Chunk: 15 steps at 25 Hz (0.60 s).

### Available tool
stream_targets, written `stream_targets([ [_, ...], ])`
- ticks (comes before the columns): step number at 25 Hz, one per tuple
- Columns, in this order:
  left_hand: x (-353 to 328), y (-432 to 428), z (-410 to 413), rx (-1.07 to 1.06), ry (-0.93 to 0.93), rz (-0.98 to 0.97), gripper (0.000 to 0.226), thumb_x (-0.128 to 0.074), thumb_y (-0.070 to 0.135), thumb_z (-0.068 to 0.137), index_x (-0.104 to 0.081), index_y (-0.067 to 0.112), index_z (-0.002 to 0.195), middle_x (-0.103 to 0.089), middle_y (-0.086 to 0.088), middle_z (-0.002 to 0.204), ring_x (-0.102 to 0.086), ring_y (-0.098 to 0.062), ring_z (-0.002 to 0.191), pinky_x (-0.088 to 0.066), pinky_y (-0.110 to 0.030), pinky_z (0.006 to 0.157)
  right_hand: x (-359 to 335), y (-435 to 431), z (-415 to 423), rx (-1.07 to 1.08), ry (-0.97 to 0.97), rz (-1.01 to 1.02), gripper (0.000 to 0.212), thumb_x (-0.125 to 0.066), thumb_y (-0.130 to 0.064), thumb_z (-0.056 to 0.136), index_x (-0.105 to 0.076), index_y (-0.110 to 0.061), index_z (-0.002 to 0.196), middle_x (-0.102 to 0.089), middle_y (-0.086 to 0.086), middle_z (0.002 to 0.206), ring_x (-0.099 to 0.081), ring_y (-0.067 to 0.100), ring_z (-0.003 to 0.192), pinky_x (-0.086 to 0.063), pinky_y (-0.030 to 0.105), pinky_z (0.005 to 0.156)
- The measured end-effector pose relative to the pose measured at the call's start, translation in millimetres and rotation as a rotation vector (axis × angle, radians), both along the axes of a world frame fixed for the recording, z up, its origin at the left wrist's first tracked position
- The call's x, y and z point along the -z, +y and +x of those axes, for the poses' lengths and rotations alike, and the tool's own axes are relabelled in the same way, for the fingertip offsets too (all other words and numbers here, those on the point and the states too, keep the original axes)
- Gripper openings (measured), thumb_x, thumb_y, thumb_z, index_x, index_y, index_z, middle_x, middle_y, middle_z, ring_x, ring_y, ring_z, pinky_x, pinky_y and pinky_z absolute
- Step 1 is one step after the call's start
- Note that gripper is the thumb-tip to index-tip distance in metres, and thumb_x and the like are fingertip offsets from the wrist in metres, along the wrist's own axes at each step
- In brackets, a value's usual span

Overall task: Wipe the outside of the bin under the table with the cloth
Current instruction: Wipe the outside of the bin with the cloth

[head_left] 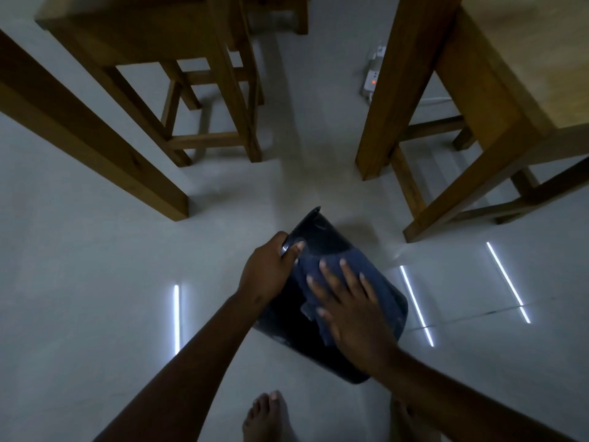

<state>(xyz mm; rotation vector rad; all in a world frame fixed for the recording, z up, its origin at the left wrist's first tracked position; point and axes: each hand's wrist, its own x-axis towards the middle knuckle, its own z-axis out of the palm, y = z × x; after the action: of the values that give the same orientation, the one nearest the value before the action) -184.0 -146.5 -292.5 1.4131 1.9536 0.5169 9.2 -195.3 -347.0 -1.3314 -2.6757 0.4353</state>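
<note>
On the pale floor [95, 282], your left hand [267, 269] is gripping the tipped bin [322, 231] rim while your right hand [347, 307] is pressing the cloth [366, 266] flat, fingers spread.

Bin tipped on the floor, both my hands on it.

I see my left hand [267, 269] gripping the rim of the dark bin [322, 231], thumb curled over the edge. Just right of it my right hand [347, 301] lies flat, fingers spread, pressing the blue cloth [376, 275] against the bin's outer wall. The bin lies tilted on the pale floor [95, 282], its mouth beyond my left hand. Further out from both hands stand wooden table legs [392, 90]; a power strip [372, 78] lies near them. Below my wrists, a bare foot [267, 416].
</note>
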Motion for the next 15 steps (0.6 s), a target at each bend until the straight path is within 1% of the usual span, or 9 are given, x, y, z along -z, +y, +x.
stream_targets([
  [2, -1, 3, 2, -0.01, -0.017, -0.019, 0.027, -0.047, 0.049, 0.096, -0.055, 0.024, 0.093, -0.068, -0.001, 0.084, -0.065, -0.023, 0.075, -0.052, -0.034, 0.067, -1, 41, 6, 0.238, 0.051, -0.116, 0.058, -0.012, -0.047, 0.1, -0.011, -0.026, 0.154, -0.021, 0.006, 0.16, -0.022, 0.028, 0.146, -0.029, 0.049, 0.114],
  [4, 1, 3, 5, -0.021, -0.023, -0.029, 0.027, -0.048, 0.049, 0.096, -0.056, 0.023, 0.094, -0.069, -0.002, 0.087, -0.065, -0.023, 0.077, -0.054, -0.035, 0.07, 2, 40, 14, 0.421, 0.099, -0.203, 0.059, -0.01, -0.047, 0.1, -0.017, -0.022, 0.153, -0.03, 0.01, 0.157, -0.031, 0.029, 0.143, -0.035, 0.048, 0.111],
  [5, 0, 3, 6, -0.027, -0.019, -0.023, 0.027, -0.049, 0.05, 0.095, -0.056, 0.024, 0.093, -0.069, -0.002, 0.087, -0.066, -0.023, 0.077, -0.054, -0.035, 0.07, 4, 24, 14, 0.44, 0.073, -0.172, 0.059, -0.011, -0.047, 0.1, -0.015, -0.022, 0.154, -0.029, 0.009, 0.157, -0.03, 0.029, 0.143, -0.034, 0.048, 0.112],
  [7, -2, 1, 2, -0.026, -0.076, -0.025, 0.024, -0.053, 0.05, 0.093, -0.057, 0.026, 0.092, -0.069, 0.003, 0.086, -0.066, -0.018, 0.078, -0.053, -0.031, 0.068, 0, 3, 15, 0.343, 0.029, -0.134, 0.058, -0.013, -0.046, 0.1, -0.013, -0.025, 0.154, -0.024, 0.006, 0.16, -0.024, 0.028, 0.145, -0.029, 0.047, 0.113],
  [9, -4, -12, -11, -0.003, -0.237, -0.072, 0.017, -0.057, 0.044, 0.093, -0.058, 0.029, 0.101, -0.068, 0.009, 0.09, -0.067, -0.008, 0.08, -0.051, -0.017, 0.065, 2, 20, 21, 0.296, 0.041, -0.132, 0.059, -0.01, -0.049, 0.1, -0.017, -0.025, 0.153, -0.027, 0.006, 0.159, -0.029, 0.029, 0.144, -0.032, 0.047, 0.111],
  [10, -4, -22, -17, 0.017, -0.28, -0.096, 0.014, -0.056, 0.041, 0.095, -0.058, 0.03, 0.104, -0.068, 0.012, 0.09, -0.066, -0.004, 0.081, -0.05, -0.011, 0.063, 2, 35, 25, 0.333, 0.056, -0.159, 0.062, -0.007, -0.051, 0.1, -0.02, -0.023, 0.153, -0.03, 0.008, 0.157, -0.033, 0.03, 0.141, -0.035, 0.048, 0.111],
  [11, -1, -33, -21, 0.023, -0.271, -0.093, 0.012, -0.054, 0.039, 0.096, -0.058, 0.03, 0.104, -0.068, 0.013, 0.09, -0.066, -0.004, 0.082, -0.05, -0.008, 0.061, 1, 46, 31, 0.388, 0.091, -0.203, 0.065, -0.004, -0.053, 0.099, -0.021, -0.021, 0.153, -0.032, 0.011, 0.156, -0.036, 0.031, 0.14, -0.035, 0.048, 0.11],
  [13, 5, -46, -21, -0.024, -0.187, -0.035, 0.015, -0.051, 0.042, 0.097, -0.06, 0.03, 0.1, -0.069, 0.011, 0.087, -0.068, -0.009, 0.082, -0.051, -0.011, 0.062, 1, 37, 33, 0.413, 0.087, -0.181, 0.064, -0.003, -0.052, 0.099, -0.018, -0.021, 0.153, -0.03, 0.011, 0.157, -0.033, 0.032, 0.141, -0.034, 0.049, 0.111],
  [15, 6, -36, -11, -0.037, -0.069, 0.029, 0.022, -0.047, 0.05, 0.097, -0.059, 0.033, 0.103, -0.071, 0.009, 0.089, -0.068, -0.011, 0.077, -0.055, -0.023, 0.065, -3, -11, 14, 0.328, 0.029, -0.127, 0.059, -0.006, -0.048, 0.1, -0.012, -0.026, 0.154, -0.022, 0.007, 0.16, -0.021, 0.033, 0.146, -0.027, 0.051, 0.113],
])
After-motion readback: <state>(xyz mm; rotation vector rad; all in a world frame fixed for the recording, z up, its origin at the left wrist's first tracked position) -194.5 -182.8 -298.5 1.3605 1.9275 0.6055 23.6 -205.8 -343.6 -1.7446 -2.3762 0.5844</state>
